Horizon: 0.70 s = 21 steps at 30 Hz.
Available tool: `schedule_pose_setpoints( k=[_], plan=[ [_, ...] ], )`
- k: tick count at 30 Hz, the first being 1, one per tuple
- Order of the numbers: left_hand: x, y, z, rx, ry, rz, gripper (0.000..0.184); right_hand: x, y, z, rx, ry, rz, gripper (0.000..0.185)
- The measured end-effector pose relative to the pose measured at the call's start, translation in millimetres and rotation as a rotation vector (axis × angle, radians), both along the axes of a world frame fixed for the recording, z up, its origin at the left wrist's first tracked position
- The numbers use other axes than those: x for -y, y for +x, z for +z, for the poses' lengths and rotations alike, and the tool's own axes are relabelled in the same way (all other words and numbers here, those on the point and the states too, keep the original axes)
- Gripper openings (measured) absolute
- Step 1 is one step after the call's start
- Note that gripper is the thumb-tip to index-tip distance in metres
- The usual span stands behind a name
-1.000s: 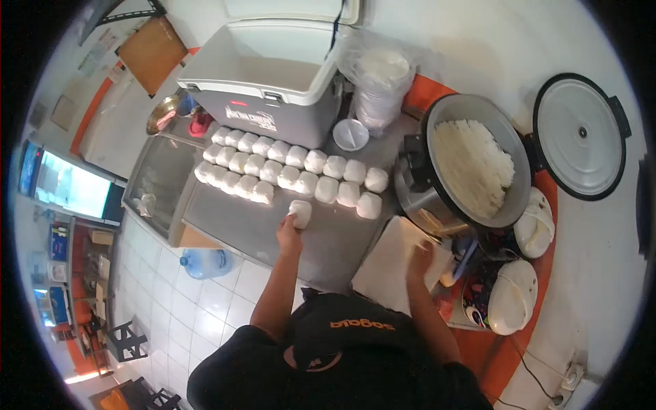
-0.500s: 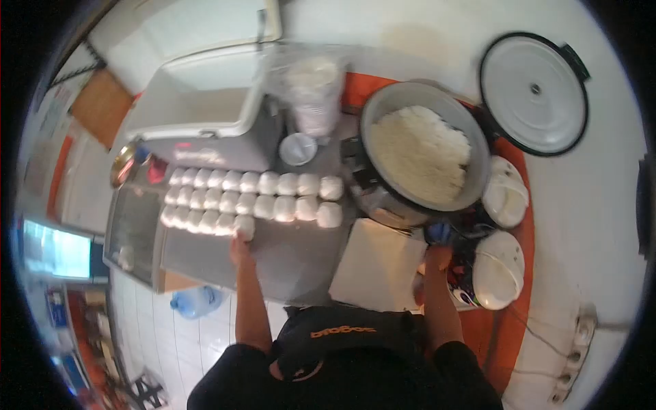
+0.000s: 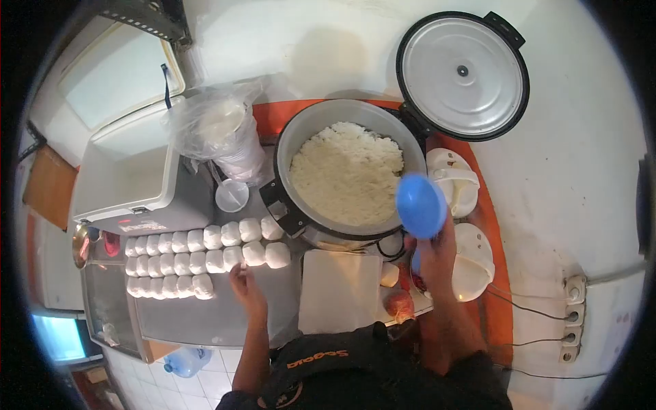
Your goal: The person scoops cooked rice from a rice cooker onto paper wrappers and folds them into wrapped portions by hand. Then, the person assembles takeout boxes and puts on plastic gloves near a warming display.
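My right hand [image 3: 441, 242] grips a blue plastic cup [image 3: 419, 205], tilted over the right rim of a large rice cooker [image 3: 283, 147]. Cooked white rice [image 3: 348, 174] lies inside the cooker. My left hand [image 3: 247, 288] is by the front of the second row of white wrapped rice portions [image 3: 232, 257]. Its fingers are slightly apart and hold nothing that I can see; whether the tips touch a portion is unclear. The portions stand in three rows on the grey counter [image 3: 205, 320]; the front row is shorter.
Left of the cooker are an open cool box [image 3: 147, 198], a plastic bag of pale wrappers or cups [image 3: 229, 140] and a clear ladle [image 3: 232, 196]. A stack of paper sheets [image 3: 339, 290] lies in front. Two white lidded containers [image 3: 471, 263] stand right; the cooker lid [image 3: 465, 75] is raised behind.
My right hand has risen from beside the paper stack to the cooker's rim with the blue cup. My left hand has moved right from the end portion of the front row. The view has shifted.
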<state>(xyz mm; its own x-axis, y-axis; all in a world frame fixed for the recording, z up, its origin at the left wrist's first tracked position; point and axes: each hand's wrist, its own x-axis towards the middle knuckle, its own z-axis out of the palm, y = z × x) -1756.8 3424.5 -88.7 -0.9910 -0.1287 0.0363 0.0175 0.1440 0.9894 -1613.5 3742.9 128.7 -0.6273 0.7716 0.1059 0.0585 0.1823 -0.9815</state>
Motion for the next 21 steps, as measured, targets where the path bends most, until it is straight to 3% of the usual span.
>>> schedule_pose_setpoints(
  k=[1, 3, 5, 7, 9, 10, 12, 15, 19, 21],
  plan=[
    [-19.7, -11.0, 14.3, -0.067, 0.066, -0.067, 0.037, -16.7, -23.2, 19.8, 0.068, 0.106, 0.059, 0.057],
    [-56.1, -35.5, 41.4, -0.209, 0.116, -0.179, 0.04, -65.9, -72.0, 26.0, 0.263, 0.708, 0.094, 0.055],
    [-90.7, -59.0, 68.5, -0.355, 0.121, -0.237, 0.043, -108.3, -122.8, 17.3, 0.429, 1.129, 0.077, 0.052],
    [-114.9, -77.3, 89.5, -0.399, 0.137, -0.247, 0.046, -123.5, -163.1, 15.2, 0.724, 1.254, 0.024, 0.047],
    [-129.5, -88.7, 98.3, -0.345, 0.12, -0.24, 0.047, -136.6, -194.5, -2.2, 0.891, 1.251, 0.02, 0.038],
    [-133.6, -93.1, 94.0, -0.303, 0.228, -0.236, 0.047, -138.4, -202.0, -6.8, 0.976, 1.248, 0.02, 0.035],
    [-136.5, -98.5, 83.6, -0.205, 0.437, -0.223, 0.047, -140.4, -202.5, -12.2, 1.03, 1.325, 0.186, 0.025],
    [-140.0, -94.1, 78.7, -0.18, 0.503, -0.175, 0.046, -145.8, -193.5, -17.3, 1.133, 1.296, 0.378, 0.018],
    [-145.1, -93.7, 78.1, -0.156, 0.591, -0.116, 0.046, -134.6, -168.8, 1.1, 1.408, 1.136, 0.72, 0.019],
    [-147.3, -90.9, 82.0, -0.12, 0.625, -0.073, 0.048, -110.2, -153.8, -3.2, 1.411, 1.111, 0.783, 0.027]
  ],
)
